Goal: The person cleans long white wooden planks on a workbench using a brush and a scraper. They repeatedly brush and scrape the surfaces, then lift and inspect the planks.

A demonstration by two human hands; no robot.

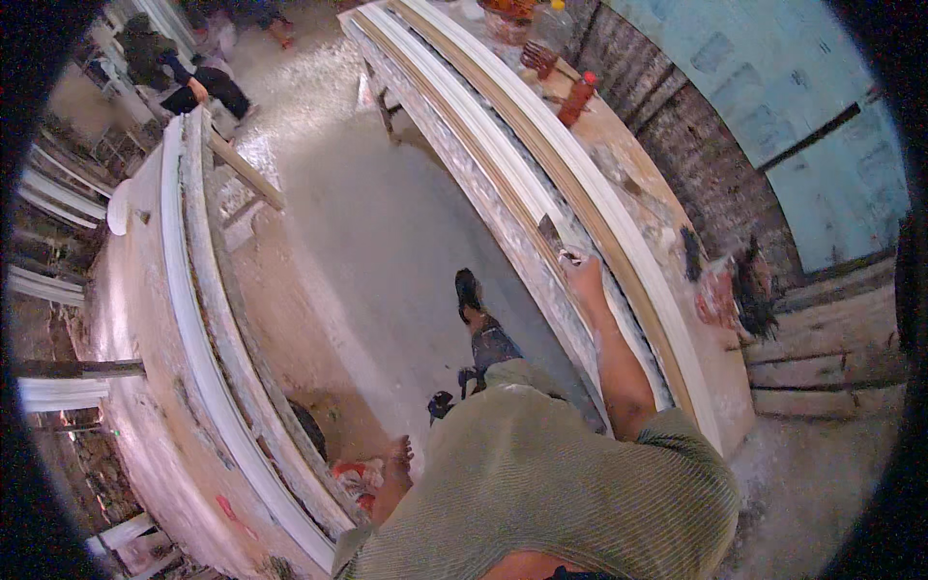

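Scraper (549, 232) is in the person's right hand (583, 275), blade pointing away from the body, right at the inner white strip (509, 172) on the table (727, 387) to the right. The grip looks closed around the handle end, fingers curled in (can't tell if the blade actually touches the strip). Guessing it's light, with a thin, fairly stiff blade that maybe flexes a bit at the tip. The handle is the place to hold it, not the edge; dusty or damp fingers would probably make it slippery. The strip looks long, slim and easy to nick, so it's best supported from underneath along its length. The left hand (394, 474) is low, beside a red-and-white thing (353, 474); too blurry to tell if that grip has hold of anything.
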